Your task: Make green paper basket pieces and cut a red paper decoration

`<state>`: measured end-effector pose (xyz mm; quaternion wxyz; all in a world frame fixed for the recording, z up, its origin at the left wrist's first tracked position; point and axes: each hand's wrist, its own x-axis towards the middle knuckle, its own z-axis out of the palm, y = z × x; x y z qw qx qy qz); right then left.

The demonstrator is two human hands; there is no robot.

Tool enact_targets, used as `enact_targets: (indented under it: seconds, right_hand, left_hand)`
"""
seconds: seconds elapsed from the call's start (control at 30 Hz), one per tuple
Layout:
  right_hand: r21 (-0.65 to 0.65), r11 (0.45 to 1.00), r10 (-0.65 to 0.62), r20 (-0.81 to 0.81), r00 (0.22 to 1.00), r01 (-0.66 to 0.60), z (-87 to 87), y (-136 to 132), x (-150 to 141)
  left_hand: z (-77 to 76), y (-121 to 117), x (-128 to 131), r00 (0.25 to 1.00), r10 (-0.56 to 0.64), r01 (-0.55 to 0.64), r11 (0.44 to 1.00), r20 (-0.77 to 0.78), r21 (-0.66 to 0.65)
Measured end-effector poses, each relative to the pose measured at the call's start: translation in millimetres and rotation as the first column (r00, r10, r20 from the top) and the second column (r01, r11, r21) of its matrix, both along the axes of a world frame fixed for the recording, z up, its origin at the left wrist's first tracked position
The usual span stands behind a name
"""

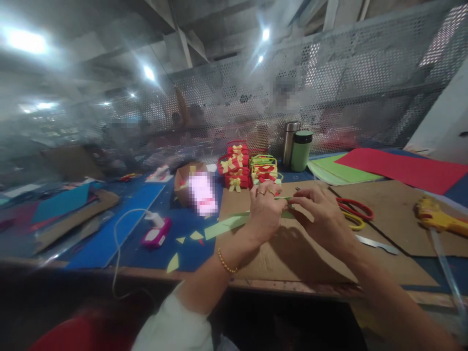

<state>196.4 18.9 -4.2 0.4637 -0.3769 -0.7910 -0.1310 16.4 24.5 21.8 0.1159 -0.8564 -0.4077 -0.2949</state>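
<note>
Over the cardboard sheet (263, 265), my left hand (266, 212) is closed on a small piece of light green paper (284, 198). My right hand (323, 217) pinches the other end of that piece between thumb and fingers. A pale green paper strip (226, 225) sticks out to the left from under my left hand; I cannot tell whether it is joined to the held piece. Right beside my right hand lie scissors with red and yellow handles (354, 209) and a flat metal blade (376, 244).
Small red boxes with yellow bows (236, 168) and green-and-yellow ones (265, 170) are stacked behind. A green flask (302, 152), red paper (405, 168), a yellow glue gun (442, 219), a cardboard box (183, 187), a lit phone (203, 192) and a pink power adapter (157, 234) surround the workspace.
</note>
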Motion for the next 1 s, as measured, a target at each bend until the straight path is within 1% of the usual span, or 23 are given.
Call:
enact_targets:
  seconds: [0.13, 0.23, 0.33, 0.4, 0.5, 0.6, 0.7, 0.77, 0.83, 0.93, 1.0]
  right_hand:
    - [-0.010, 1.000, 0.017, 0.104, 0.994, -0.016, 0.0, 3.1, 4.9]
    - [-0.043, 0.998, 0.049, 0.137, 0.989, -0.043, 3.3, 3.9, 7.5]
    - [-0.087, 0.994, 0.075, 0.111, 0.991, -0.065, 8.6, 2.7, 8.5]
    - [-0.121, 0.987, 0.119, 0.082, 0.990, -0.109, 12.5, 1.4, 9.0]
    - [-0.181, 0.970, 0.175, 0.054, 0.983, -0.163, 17.2, -0.3, 10.5]
    - [-0.234, 0.957, 0.180, 0.029, 0.983, -0.169, 19.4, -1.0, 13.9]
    - [-0.303, 0.933, 0.203, -0.007, 0.979, -0.196, 20.3, -0.5, 19.1]
    - [-0.363, 0.904, 0.238, -0.016, 0.971, -0.228, 21.0, 0.2, 22.8]
    - [-0.413, 0.875, 0.264, -0.028, 0.964, -0.252, 21.4, 1.4, 25.9]
    - [-0.441, 0.857, 0.271, -0.052, 0.961, -0.266, 20.3, 3.9, 28.5]
    - [-0.427, 0.862, 0.271, -0.068, 0.960, -0.274, 18.9, 5.5, 28.4]
  left_hand:
    - [-4.3, 1.0, 2.8, 0.988, -0.009, 0.028, 0.992, -0.156, 0.121]
    - [-4.9, 1.4, 5.0, 0.983, -0.018, 0.042, 0.991, -0.185, 0.127]
    - [-2.3, 3.4, 4.3, 0.982, -0.062, 0.076, 0.995, -0.177, 0.070]
    - [1.2, 5.7, 1.8, 0.982, -0.103, 0.106, 0.994, -0.155, 0.014]
    - [8.5, 9.5, -5.4, 0.981, -0.154, 0.147, 0.987, -0.120, -0.067]
    - [17.6, 12.6, -16.1, 0.975, -0.186, 0.170, 0.977, -0.125, -0.128]
    - [26.2, 16.0, -27.3, 0.977, -0.175, 0.150, 0.971, -0.123, -0.189]
    - [30.6, 18.4, -32.9, 0.980, -0.164, 0.135, 0.965, -0.117, -0.224]
    - [34.0, 20.0, -36.1, 0.977, -0.182, 0.147, 0.951, -0.109, -0.271]
    - [36.6, 20.3, -37.0, 0.975, -0.205, 0.162, 0.920, -0.086, -0.356]
    - [35.9, 20.5, -37.0, 0.984, -0.166, 0.128, 0.908, -0.063, -0.399]
